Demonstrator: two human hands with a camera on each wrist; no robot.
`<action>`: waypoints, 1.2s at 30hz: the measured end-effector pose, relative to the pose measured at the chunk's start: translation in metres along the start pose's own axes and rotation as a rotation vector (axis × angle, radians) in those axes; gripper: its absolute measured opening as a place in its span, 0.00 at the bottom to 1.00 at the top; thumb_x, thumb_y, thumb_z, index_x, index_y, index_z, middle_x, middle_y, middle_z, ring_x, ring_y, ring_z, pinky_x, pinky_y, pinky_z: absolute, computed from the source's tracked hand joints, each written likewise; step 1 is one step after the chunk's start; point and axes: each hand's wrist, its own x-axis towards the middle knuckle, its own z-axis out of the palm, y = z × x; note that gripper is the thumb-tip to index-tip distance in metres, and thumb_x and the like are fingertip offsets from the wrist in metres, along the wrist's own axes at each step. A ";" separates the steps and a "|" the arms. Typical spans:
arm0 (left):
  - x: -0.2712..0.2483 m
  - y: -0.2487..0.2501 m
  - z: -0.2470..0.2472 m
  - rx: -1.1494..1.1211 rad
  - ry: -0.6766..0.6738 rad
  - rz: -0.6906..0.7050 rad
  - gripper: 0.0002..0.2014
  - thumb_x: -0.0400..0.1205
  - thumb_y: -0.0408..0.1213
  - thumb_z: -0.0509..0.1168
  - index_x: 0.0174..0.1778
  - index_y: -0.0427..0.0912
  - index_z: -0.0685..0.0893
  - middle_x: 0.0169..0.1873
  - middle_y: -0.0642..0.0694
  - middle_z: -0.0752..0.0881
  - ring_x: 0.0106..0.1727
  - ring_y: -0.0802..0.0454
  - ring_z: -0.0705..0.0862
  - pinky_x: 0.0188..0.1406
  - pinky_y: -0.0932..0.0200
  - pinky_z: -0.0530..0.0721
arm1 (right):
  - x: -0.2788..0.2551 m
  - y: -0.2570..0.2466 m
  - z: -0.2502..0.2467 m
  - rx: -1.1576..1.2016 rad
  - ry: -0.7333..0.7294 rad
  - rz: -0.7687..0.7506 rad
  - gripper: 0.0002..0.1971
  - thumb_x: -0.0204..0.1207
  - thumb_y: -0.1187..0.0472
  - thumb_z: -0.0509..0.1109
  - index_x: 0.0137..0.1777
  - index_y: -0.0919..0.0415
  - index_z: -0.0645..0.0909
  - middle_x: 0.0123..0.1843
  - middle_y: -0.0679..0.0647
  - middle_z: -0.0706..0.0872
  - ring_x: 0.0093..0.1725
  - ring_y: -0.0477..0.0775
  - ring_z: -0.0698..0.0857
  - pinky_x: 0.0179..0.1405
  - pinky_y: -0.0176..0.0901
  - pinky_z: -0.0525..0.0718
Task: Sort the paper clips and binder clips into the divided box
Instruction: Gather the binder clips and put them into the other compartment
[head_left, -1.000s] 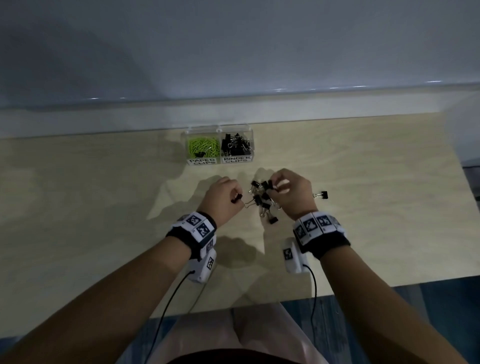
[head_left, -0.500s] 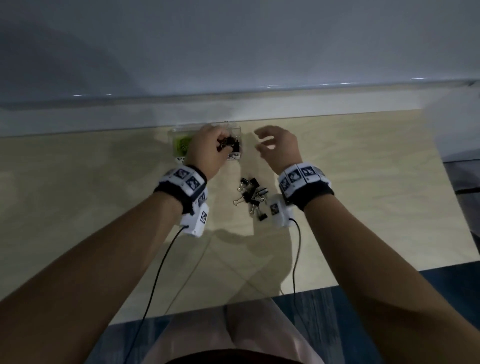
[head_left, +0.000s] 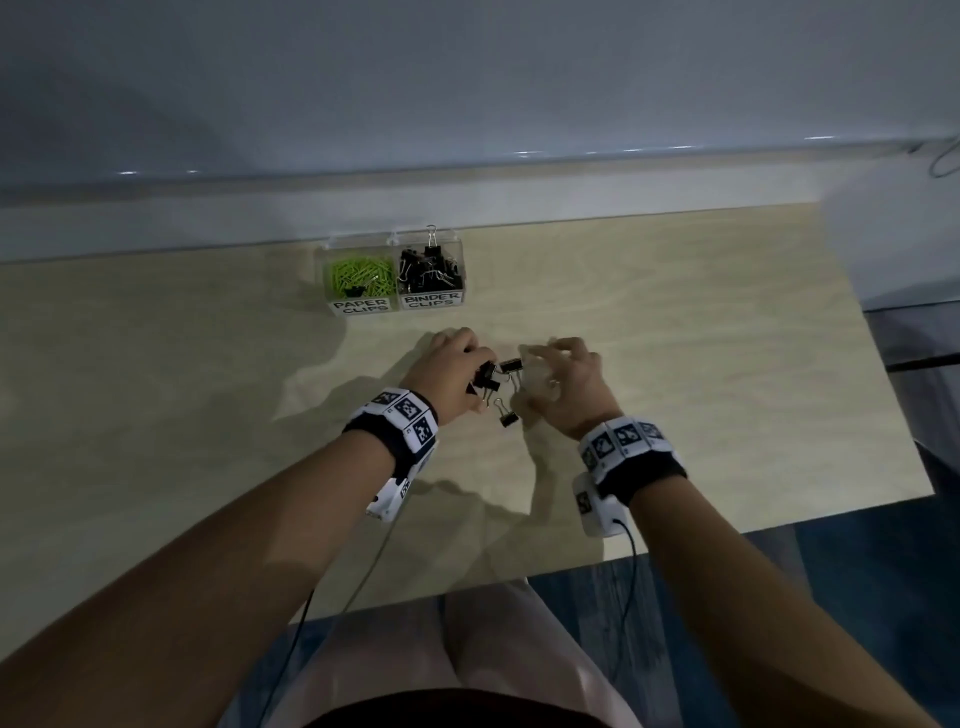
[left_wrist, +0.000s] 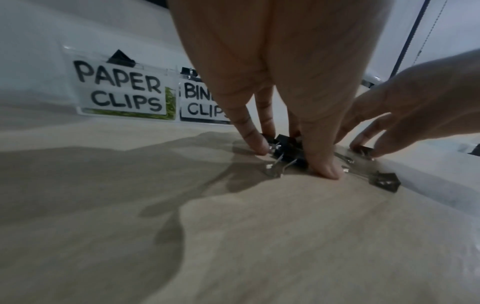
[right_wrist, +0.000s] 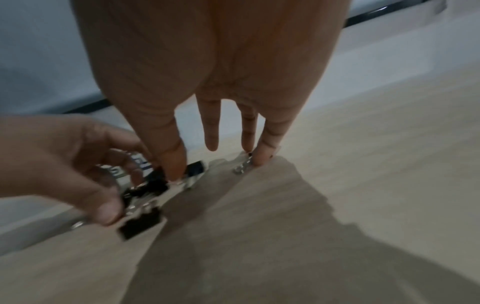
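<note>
A clear divided box (head_left: 395, 243) stands at the table's far side, with green paper clips (head_left: 358, 271) on its left and black binder clips (head_left: 430, 270) on its right. One black binder clip (head_left: 357, 289) lies among the paper clips. A few loose binder clips (head_left: 508, 418) lie nearer to me. My left hand (head_left: 480, 376) pinches a cluster of them (left_wrist: 288, 152) between thumb and fingers on the table. My right hand (head_left: 530, 374), blurred, reaches down with fairly straight fingers (right_wrist: 262, 156) that touch other clips (right_wrist: 196, 168). One clip (left_wrist: 384, 181) lies apart, untouched.
The box labels read PAPER CLIPS (left_wrist: 122, 90) and BINDER CLIPS (head_left: 432, 300). A grey wall ledge (head_left: 467, 182) runs behind the box. The wooden table (head_left: 727, 364) ends at a front edge close to my knees, and cables hang from both wrists.
Half a second ago both hands were up at the box, the left over the binder clip side. Both have come back down to the loose clips, and the left has taken hold of some.
</note>
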 end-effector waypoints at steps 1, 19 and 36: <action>-0.001 -0.002 0.000 -0.018 0.016 -0.004 0.28 0.68 0.45 0.77 0.65 0.50 0.79 0.58 0.47 0.74 0.60 0.44 0.69 0.62 0.50 0.73 | 0.001 -0.010 0.005 0.019 0.004 -0.027 0.33 0.63 0.54 0.78 0.70 0.45 0.75 0.69 0.57 0.70 0.64 0.61 0.69 0.62 0.48 0.74; -0.012 -0.015 -0.007 -0.160 0.147 -0.075 0.07 0.73 0.27 0.65 0.45 0.39 0.81 0.46 0.43 0.78 0.44 0.43 0.79 0.44 0.53 0.79 | 0.016 -0.044 0.017 0.084 0.003 -0.050 0.06 0.63 0.68 0.73 0.40 0.61 0.85 0.42 0.57 0.78 0.39 0.58 0.78 0.36 0.39 0.72; 0.025 -0.029 -0.101 -0.332 0.603 -0.056 0.05 0.76 0.30 0.69 0.46 0.39 0.83 0.46 0.43 0.85 0.44 0.51 0.83 0.46 0.59 0.83 | 0.017 -0.043 0.000 0.426 0.107 0.026 0.09 0.65 0.75 0.76 0.35 0.60 0.84 0.42 0.59 0.88 0.41 0.56 0.88 0.41 0.38 0.88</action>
